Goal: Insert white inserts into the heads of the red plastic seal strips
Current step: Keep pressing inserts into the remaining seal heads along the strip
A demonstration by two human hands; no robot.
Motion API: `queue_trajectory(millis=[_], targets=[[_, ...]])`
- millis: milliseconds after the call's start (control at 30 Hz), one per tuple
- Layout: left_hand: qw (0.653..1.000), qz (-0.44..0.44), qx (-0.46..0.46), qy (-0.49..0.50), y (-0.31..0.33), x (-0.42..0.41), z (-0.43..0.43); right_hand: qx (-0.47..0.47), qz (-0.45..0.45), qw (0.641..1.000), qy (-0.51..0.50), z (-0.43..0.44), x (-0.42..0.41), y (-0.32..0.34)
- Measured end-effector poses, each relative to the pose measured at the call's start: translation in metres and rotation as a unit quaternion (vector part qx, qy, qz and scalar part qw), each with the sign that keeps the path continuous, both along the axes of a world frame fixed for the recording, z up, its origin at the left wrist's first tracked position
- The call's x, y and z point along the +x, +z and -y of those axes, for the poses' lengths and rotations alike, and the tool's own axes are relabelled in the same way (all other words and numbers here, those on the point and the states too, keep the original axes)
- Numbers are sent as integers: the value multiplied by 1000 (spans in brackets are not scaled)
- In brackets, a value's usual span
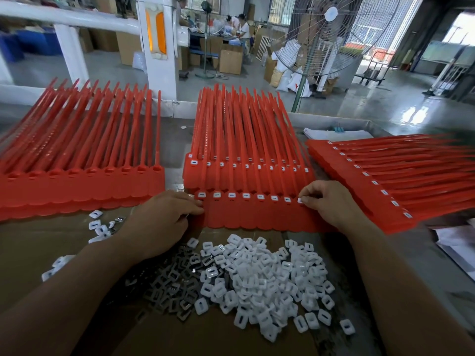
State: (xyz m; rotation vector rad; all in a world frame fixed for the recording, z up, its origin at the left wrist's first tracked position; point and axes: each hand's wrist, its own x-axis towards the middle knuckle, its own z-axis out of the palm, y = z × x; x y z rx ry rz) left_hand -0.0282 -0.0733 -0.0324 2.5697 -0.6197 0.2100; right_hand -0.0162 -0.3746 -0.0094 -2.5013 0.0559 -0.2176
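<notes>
At bench front, pinching a white insert at near red strip row's last head with right grip, clasping its left end with left grip. Filled: centre stack, right stack. Unfilled: left stack.

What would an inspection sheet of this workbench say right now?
Surface: brown cardboard sheet over the bench.
Job's things: front strip row, heads hold inserts; white insert pile nearby; left stack unfilled; middle stack and right stack filled.
Clutter: grey clips pile; papers at right edge.
Grips: left hand rests on row's left end; right hand pinches insert at rightmost head.
Cables: nothing seen.
Surroundings: standing fan, cartons, people at far bench.
</notes>
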Motion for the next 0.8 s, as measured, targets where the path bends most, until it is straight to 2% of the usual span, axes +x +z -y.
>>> queue_trajectory(millis=[333,800], targets=[[1000,-3,-3,0,4,0,1,-37,5,999,-18,0,7,0],[1000,2,-4,2,2,2,1,33,-37,996,-78,-1,15,2]])
